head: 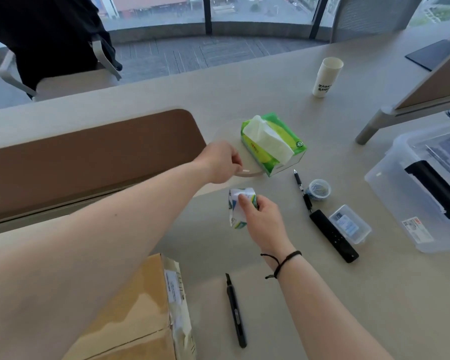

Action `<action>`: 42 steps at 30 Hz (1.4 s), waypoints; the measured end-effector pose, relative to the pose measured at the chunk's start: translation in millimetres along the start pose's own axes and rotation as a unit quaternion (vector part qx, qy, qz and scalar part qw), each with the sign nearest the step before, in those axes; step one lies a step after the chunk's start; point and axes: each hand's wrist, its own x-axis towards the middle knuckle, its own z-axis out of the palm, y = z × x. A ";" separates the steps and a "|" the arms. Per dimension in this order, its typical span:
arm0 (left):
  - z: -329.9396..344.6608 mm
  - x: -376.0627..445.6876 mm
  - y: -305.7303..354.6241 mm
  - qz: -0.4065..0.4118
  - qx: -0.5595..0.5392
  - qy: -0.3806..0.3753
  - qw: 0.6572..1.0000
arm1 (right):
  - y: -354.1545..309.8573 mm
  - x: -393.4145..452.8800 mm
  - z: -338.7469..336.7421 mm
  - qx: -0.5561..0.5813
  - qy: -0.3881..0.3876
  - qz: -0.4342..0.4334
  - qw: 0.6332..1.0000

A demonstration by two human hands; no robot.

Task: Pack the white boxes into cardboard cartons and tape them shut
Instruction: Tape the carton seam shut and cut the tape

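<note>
My right hand (264,222) is shut on a small white box (235,213) with green and blue print, held just above the table's middle. My left hand (220,165) reaches forward and pinches the near rim of a clear ring-shaped roll (252,172), apparently tape, which lies flat against a green tissue pack (270,144). A brown cardboard carton (130,320) with a white label and crumpled tape on its side stands at the bottom left, under my left forearm. Its top looks closed.
A black utility knife (235,310) lies near the carton. A pen (300,183), a tub of paper clips (318,189), a black remote (333,235) and a small clear case (350,224) lie to the right. A clear storage bin (390,193) stands at the right edge, a paper cup (326,76) behind, a brown divider (89,157) on the left.
</note>
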 end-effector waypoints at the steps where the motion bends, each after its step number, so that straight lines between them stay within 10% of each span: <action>1: -0.6 7.5 0.3 -0.001 -0.001 0.006 1.000 | -2.8 6.8 -0.3 0.009 0.002 0.005 1.000; 20: 23.9 52.1 -8.3 0.000 0.060 0.052 0.997 | 11.9 48.9 13.9 0.043 0.000 0.052 0.998; 28: 43.3 17.8 1.0 0.128 0.298 0.048 0.945 | 12.5 46.0 15.1 0.043 -0.008 0.031 0.999; 42: 57.5 15.6 -6.2 0.083 0.234 0.074 0.966 | 26.9 58.7 19.3 -0.015 0.019 0.081 0.996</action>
